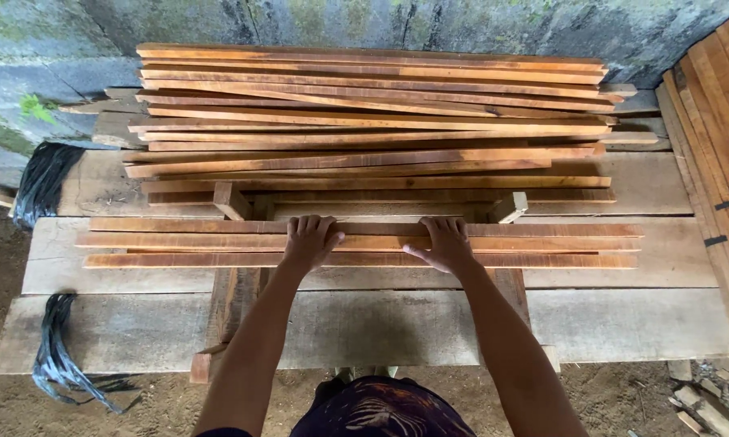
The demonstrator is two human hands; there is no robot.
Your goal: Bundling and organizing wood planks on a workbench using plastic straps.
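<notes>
Head view looks down on a workbench [122, 324] of wide grey planks. Both hands lie palm-down on three long reddish slats [178, 241] lying side by side across the bench's middle. The left hand [308, 240] has its fingers spread flat, tips at the far slat's edge, thumb out to the side; it presses rather than grips. The right hand [443, 243] lies the same way, fingers extended over the slats and thumb pointing toward the left hand. The hands are near each other, close to the slats' midpoint.

Beyond the slats, toward the bench's far edge, a large stack [372, 113] of similar strips is piled in loose layers against a mossy concrete wall [461, 24]. Two short blocks [231, 200] sit between stack and slats. Black strapping [41, 182] hangs off the bench's left end, and another bundle of boards [716, 105] lies just past its right end.
</notes>
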